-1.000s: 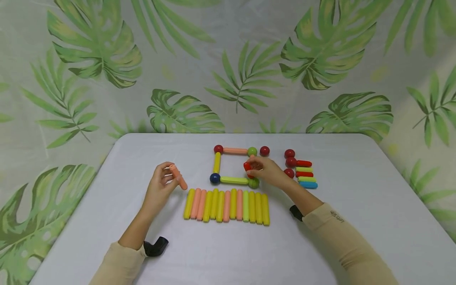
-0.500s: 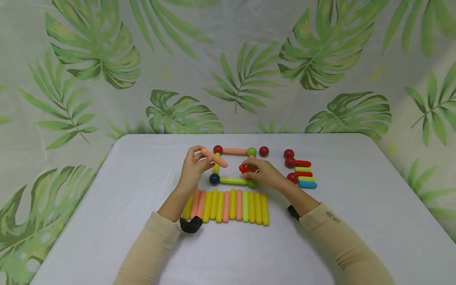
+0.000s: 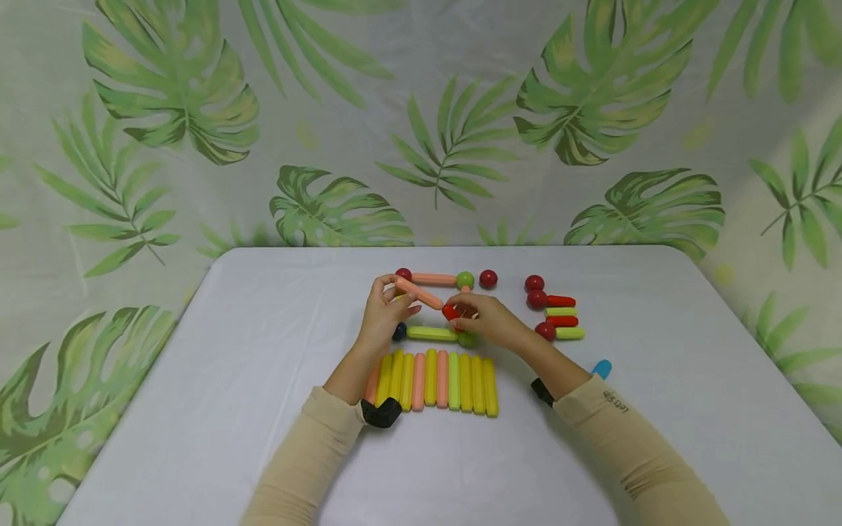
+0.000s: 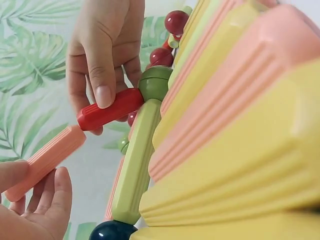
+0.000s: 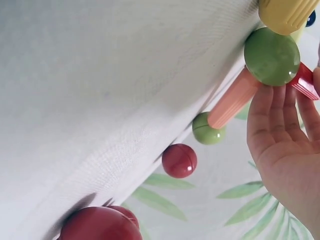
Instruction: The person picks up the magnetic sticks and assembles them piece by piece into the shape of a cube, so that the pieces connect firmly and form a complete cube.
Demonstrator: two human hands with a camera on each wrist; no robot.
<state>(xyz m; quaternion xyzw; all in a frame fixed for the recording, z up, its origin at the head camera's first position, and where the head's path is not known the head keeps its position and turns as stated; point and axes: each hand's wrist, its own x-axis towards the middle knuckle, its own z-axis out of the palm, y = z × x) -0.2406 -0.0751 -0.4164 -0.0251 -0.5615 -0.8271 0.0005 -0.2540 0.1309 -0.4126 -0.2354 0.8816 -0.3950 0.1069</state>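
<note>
In the head view, my left hand [image 3: 384, 315] pinches a salmon-pink rod [image 3: 418, 292], tilted in the air. My right hand [image 3: 490, 318] grips a short red rod [image 3: 450, 312]. The left wrist view has the pink rod's tip meeting the outer end of the red rod [image 4: 107, 111]; whether they are joined I cannot tell. At its other end the red rod meets a green ball [image 4: 154, 82], a corner of a square frame on the table. A light green rod [image 3: 430, 333] links that corner to a dark blue ball [image 3: 398, 332], partly behind my left hand.
A row of long yellow, pink and green rods [image 3: 430, 376] lies in front of the frame. To the right are several red balls [image 3: 536, 299], short rods [image 3: 561, 321] and a blue rod [image 3: 601, 368] beside my right sleeve. One red ball [image 3: 488, 278] sits near the far green corner.
My left hand has moved right with the pink rod, bringing it to the red rod. My right hand stays nearly in place. The blue rod has shifted toward my right sleeve.
</note>
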